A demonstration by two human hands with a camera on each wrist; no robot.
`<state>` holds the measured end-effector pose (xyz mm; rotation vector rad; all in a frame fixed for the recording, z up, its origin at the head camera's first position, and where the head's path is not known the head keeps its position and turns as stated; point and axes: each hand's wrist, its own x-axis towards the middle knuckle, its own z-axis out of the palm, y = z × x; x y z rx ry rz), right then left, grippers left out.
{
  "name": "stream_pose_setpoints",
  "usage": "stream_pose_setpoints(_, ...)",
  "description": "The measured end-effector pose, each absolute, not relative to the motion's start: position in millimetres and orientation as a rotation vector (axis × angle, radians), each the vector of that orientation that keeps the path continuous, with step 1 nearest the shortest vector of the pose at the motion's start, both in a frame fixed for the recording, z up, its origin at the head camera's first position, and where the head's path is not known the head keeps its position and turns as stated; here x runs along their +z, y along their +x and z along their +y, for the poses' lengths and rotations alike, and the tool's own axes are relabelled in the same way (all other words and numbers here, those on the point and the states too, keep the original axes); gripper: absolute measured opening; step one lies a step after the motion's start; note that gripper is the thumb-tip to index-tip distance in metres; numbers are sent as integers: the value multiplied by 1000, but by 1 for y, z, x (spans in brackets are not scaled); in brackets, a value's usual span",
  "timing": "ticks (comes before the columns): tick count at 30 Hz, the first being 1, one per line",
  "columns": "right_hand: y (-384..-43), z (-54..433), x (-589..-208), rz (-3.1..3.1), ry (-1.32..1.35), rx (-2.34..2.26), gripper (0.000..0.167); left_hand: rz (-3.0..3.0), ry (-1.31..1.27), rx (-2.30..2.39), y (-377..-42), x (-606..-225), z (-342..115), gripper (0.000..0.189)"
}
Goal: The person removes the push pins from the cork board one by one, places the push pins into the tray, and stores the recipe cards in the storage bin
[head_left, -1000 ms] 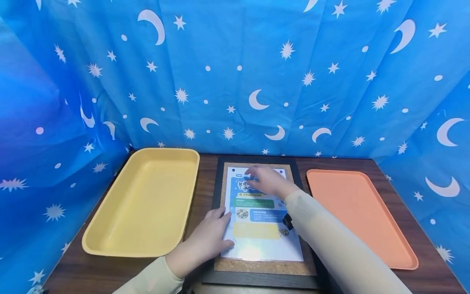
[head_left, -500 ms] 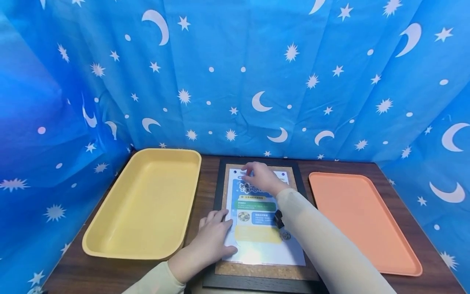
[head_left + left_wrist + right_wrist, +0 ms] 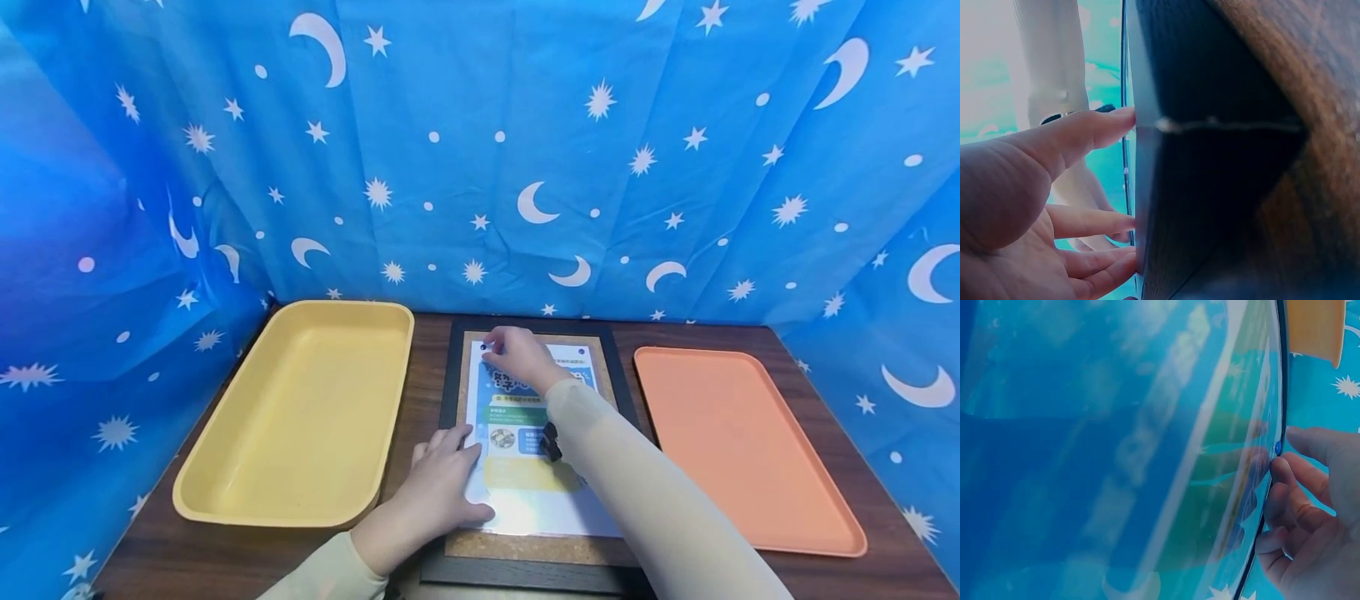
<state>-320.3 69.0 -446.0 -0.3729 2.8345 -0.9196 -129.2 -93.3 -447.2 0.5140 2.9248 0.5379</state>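
A glossy printed sheet (image 3: 517, 417) lies on a cork board (image 3: 525, 547) with a black frame (image 3: 525, 575). A dark pin (image 3: 581, 352) marks its upper right corner. At the upper left is a small blue pin (image 3: 1278, 448). My right hand (image 3: 521, 358) reaches over the sheet to that pin, thumb and index fingertips on either side of it with a small gap, the other fingers curled. My left hand (image 3: 438, 479) rests with spread fingers on the sheet's left edge, its fingertips (image 3: 1125, 222) touching the surface.
A deep yellow tray (image 3: 187, 500) stands on the wooden table (image 3: 431, 354) to the left. A shallow orange tray (image 3: 735, 433) lies to the right of the board. Behind hangs a blue curtain (image 3: 450, 100) with moons and stars.
My right hand has moved left across the top of the sheet, from near its middle to the upper left pin. My left hand stays at the sheet's left edge.
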Motion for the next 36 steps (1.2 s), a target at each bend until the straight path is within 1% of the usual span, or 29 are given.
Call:
stream_pose_setpoints(7, -325, 60, -446, 2836, -312, -923, 29, 2909, 552, 501, -128, -442, -97, 92)
stream_pose_setpoints(13, -327, 59, -447, 2814, -292, -953, 25, 2911, 560, 526, -127, -444, -100, 94)
stream_pose_setpoints(22, -337, 53, -445, 2835, -311, -892, 12, 2935, 556, 530, -127, -447, -101, 97)
stream_pose_setpoints(36, -340, 51, -441, 2847, -322, -789, 12, 2964, 585, 463, -127, -447, -101, 96)
